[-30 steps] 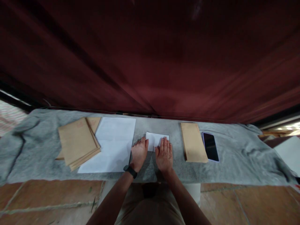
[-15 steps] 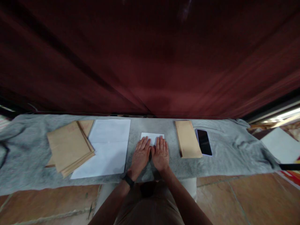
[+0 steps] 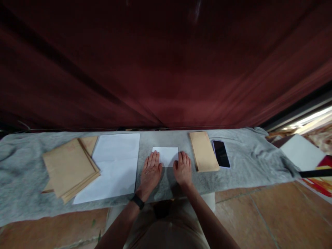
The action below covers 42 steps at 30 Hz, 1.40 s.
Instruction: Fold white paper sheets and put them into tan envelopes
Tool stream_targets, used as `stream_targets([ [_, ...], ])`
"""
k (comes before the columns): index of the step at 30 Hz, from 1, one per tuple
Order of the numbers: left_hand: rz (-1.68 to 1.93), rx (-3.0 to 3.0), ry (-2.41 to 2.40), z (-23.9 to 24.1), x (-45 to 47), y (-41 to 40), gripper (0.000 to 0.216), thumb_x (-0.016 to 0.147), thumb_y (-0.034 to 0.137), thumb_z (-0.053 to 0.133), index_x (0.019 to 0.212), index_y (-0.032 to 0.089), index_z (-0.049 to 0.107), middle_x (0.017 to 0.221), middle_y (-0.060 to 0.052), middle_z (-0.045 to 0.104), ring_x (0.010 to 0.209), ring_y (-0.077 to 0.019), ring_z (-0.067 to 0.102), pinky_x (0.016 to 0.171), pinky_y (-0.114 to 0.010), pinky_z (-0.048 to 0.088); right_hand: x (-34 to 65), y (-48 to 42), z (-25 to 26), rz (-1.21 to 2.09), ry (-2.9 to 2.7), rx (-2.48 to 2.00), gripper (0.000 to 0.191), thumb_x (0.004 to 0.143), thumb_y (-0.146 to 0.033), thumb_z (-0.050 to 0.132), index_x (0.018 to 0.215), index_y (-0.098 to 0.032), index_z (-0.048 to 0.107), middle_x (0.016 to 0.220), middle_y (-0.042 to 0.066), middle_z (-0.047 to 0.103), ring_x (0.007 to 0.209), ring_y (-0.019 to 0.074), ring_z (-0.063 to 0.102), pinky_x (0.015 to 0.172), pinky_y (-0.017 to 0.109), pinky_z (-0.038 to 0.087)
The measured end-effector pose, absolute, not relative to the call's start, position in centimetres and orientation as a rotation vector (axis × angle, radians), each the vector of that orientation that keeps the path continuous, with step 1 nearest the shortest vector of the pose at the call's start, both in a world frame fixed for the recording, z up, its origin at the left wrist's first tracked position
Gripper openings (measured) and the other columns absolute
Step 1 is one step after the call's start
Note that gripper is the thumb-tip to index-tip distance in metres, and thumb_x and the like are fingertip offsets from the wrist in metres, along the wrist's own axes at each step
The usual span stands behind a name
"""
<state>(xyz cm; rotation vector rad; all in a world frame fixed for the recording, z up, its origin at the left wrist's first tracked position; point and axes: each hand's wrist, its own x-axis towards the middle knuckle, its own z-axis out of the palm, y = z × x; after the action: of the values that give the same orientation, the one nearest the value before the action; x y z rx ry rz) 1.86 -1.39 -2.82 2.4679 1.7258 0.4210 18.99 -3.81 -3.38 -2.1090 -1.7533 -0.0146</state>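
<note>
A small folded white sheet of paper (image 3: 167, 156) lies flat on the grey cloth, its middle bare between my hands. My left hand (image 3: 150, 173), with a dark band at the wrist, rests palm down, fingers stretched out over the paper's left edge. On the opposite side, my right hand (image 3: 183, 171) lies palm down at the right edge, its fingers extended and the thumb near the lower right corner. Neither hand grips anything.
To the left, large white sheets (image 3: 116, 162) lie partly under a pile of brown envelopes (image 3: 70, 166). At right are a stack of brown envelopes (image 3: 204, 152) and a phone (image 3: 221, 154). Grey cloth (image 3: 249, 159) covers the narrow surface; a dark red curtain (image 3: 166, 69) hangs behind.
My hands have slid apart from the middle of the folded paper out to its left and right edges, uncovering its centre. The view has shifted slightly.
</note>
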Motion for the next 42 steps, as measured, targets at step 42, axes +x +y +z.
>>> stream_targets([
  [42,0.459,2.541,1.183,-2.3,8.7,-1.7,0.048,0.107,0.039,0.035,0.146,0.019,0.053,0.157,-0.009,0.050,0.149,-0.0229,0.040,0.124,-0.047,0.030,25.6,-8.3,-4.2,0.383,-1.979,-1.398,0.051,0.085,0.002,0.037,0.121,-0.018,0.066,0.133,0.011,0.068,0.133,0.0218,0.057,0.121,0.053,0.033],
])
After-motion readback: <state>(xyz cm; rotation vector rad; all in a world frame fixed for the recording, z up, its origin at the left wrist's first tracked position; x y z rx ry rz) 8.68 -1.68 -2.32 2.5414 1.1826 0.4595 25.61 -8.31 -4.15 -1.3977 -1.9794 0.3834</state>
